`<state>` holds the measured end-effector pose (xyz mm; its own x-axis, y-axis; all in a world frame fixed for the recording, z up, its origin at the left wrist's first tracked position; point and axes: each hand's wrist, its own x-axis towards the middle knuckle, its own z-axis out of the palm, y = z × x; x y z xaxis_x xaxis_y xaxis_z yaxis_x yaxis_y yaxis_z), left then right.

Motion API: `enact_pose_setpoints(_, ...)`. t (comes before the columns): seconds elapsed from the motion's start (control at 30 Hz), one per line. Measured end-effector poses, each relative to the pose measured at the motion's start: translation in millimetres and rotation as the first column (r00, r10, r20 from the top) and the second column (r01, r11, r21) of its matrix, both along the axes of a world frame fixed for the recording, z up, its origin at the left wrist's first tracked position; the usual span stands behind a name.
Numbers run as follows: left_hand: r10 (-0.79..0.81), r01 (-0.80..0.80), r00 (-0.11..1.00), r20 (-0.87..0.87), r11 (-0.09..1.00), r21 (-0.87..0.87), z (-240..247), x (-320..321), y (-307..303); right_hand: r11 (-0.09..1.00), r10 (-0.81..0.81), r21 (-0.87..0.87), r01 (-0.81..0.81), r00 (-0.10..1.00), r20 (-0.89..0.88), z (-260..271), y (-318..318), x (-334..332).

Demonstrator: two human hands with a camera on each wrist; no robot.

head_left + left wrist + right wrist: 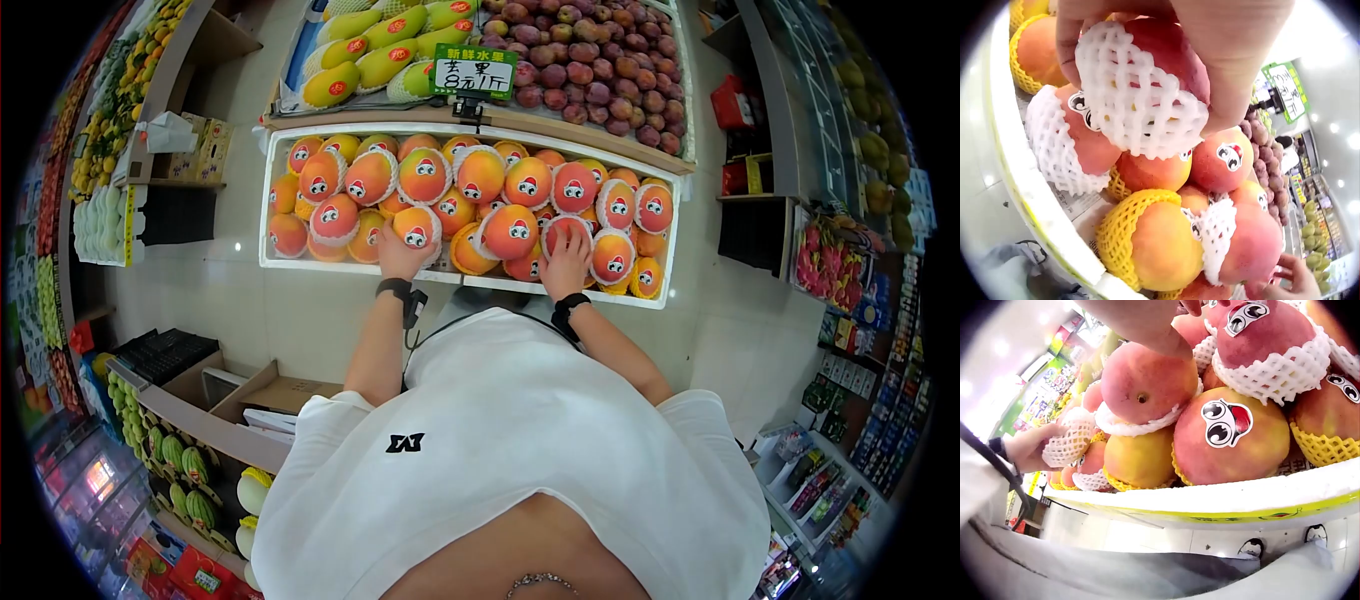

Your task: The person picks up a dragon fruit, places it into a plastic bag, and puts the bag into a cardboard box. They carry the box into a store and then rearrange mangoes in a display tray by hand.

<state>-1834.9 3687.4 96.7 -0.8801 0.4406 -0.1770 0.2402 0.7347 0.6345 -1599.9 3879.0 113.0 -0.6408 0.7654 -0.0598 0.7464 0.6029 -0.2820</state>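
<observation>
The left hand (401,254) grips a red-orange mango (416,228) in a white foam net at the front of a white foam box (340,268). In the left wrist view thumb and fingers hold that netted mango (1141,94) above other fruit. Further right, the right hand (568,262) rests its fingers over a reddish mango (553,232) near the box's front edge. The right wrist view shows the right hand (1141,322) at the top, touching a mango (1147,384) in a white net; its fingertips are partly out of view. Many mangoes carry cartoon-eye stickers.
Behind the box lie yellow-green mangoes (385,48) and dark red plums (590,70), with a green price sign (473,72) between. Shelves of fruit and boxes stand on both sides. A yellow-netted mango (1166,244) sits near the box wall.
</observation>
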Motion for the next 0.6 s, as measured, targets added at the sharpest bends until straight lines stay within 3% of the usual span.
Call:
enact_pose_setpoints(0.17,-0.121,0.121,0.992,-0.046,0.993,-0.015,5.2,18.7,21.0,1.000,0.004,0.022,-0.003,1.000,-0.010,-1.3,0.4,0.2)
enact_pose_setpoints(0.6,-0.180,0.173,0.982,-0.059,0.980,-0.099,14.0,35.0,24.1,0.999,0.000,0.033,0.000,1.000,-0.005,2.5,-1.7,1.8)
